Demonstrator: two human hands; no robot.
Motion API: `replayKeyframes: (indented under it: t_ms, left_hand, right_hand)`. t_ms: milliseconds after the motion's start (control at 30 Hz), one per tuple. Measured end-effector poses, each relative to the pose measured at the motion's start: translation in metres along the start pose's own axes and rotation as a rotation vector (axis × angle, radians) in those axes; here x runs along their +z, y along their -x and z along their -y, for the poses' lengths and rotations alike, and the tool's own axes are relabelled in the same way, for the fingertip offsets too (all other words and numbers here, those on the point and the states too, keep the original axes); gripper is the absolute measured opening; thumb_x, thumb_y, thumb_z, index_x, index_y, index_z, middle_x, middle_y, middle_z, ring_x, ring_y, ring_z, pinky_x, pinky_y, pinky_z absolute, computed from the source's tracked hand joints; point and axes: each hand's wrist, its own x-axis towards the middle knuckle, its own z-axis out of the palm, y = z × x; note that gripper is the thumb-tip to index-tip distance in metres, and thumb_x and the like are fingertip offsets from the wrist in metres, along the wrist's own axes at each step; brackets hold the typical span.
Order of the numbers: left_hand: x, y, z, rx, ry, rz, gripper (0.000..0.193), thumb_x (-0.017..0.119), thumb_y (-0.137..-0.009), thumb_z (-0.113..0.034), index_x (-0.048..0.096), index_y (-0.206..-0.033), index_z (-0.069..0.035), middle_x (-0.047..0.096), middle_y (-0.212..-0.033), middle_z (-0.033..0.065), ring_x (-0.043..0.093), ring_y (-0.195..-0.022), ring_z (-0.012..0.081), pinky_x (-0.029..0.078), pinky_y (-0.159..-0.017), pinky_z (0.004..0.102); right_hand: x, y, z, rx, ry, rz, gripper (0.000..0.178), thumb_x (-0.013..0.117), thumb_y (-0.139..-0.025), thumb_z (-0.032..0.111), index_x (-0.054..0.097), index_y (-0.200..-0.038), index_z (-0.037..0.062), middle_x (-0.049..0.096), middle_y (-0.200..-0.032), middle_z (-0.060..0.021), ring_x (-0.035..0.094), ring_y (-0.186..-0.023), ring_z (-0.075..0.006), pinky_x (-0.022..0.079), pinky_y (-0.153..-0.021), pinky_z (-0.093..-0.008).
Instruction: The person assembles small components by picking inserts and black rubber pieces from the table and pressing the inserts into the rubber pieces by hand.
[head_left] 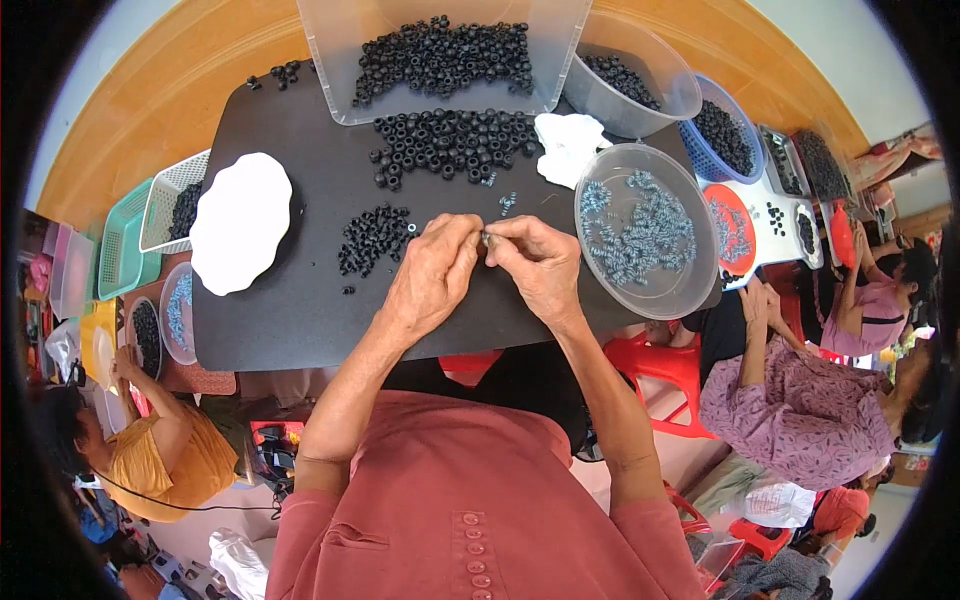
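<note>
My left hand [437, 272] and my right hand [541, 264] meet over the dark table, thumbs and fingertips pinched together. A tiny greyish piece shows between the fingertips, too small and covered to name. Left of my left hand lies a pile of small black plastic parts [372, 240]. Beyond my hands spreads a group of larger round black parts with holes [455, 142]. A few small blue-grey coil springs [507, 203] lie just past my fingertips. Many more springs [640, 235] fill a round clear tub [648, 310] right of my right hand.
A clear bin [345, 60] with black parts rests at the far edge, beside a round translucent tub [680, 92] and a crumpled white cloth [567, 147]. A white scalloped plate [240, 222] lies left. Co-workers sit on both sides; a red stool [665, 380] stands right.
</note>
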Motion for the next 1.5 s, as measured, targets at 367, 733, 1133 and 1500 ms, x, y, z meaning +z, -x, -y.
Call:
replayKeyframes:
  t_ms: [367, 733, 1133, 1500]
  left_hand:
    - [-0.002, -0.002, 0.003, 0.199, -0.180, 0.030, 0.021, 0.062, -0.083, 0.001, 0.060, -0.103, 0.003, 0.063, -0.089, 0.0171, 0.059, -0.089, 0.0334, 0.046, -0.081, 0.0402]
    - [-0.004, -0.002, -0.002, 0.030, -0.001, 0.081, 0.013, 0.057, -0.090, -0.002, 0.060, -0.101, 0.003, 0.062, -0.082, 0.0157, 0.059, -0.078, 0.0313, 0.047, -0.071, 0.0387]
    - [0.000, -0.001, 0.002, 0.095, -0.057, 0.002, 0.018, 0.058, -0.088, 0.000, 0.061, -0.105, 0.004, 0.063, -0.085, 0.0171, 0.061, -0.079, 0.0310, 0.048, -0.074, 0.0381]
    - [-0.001, -0.001, 0.004, 0.126, -0.076, 0.018, 0.019, 0.058, -0.087, 0.002, 0.060, -0.106, 0.004, 0.063, -0.085, 0.0144, 0.061, -0.078, 0.0284, 0.048, -0.071, 0.0354]
  right_hand:
    - [-0.004, 0.000, 0.001, 0.016, 0.016, -0.012, 0.010, 0.065, -0.084, -0.004, 0.067, -0.094, -0.0022, 0.068, -0.083, -0.0045, 0.062, -0.071, -0.0072, 0.051, -0.063, -0.0196]
    - [-0.003, 0.000, 0.004, -0.058, 0.050, 0.010, 0.009, 0.065, -0.083, -0.006, 0.065, -0.091, -0.0025, 0.068, -0.084, -0.0047, 0.063, -0.074, -0.0075, 0.053, -0.066, -0.0208]
    - [-0.005, -0.002, 0.002, 0.045, -0.029, 0.012, 0.011, 0.062, -0.088, -0.001, 0.066, -0.098, -0.0040, 0.068, -0.084, -0.0063, 0.063, -0.072, -0.0093, 0.053, -0.065, -0.0210]
    - [-0.006, 0.000, 0.000, 0.041, -0.072, 0.033, 0.011, 0.063, -0.086, -0.004, 0.065, -0.097, -0.0025, 0.066, -0.086, -0.0045, 0.063, -0.073, -0.0087, 0.052, -0.066, -0.0207]
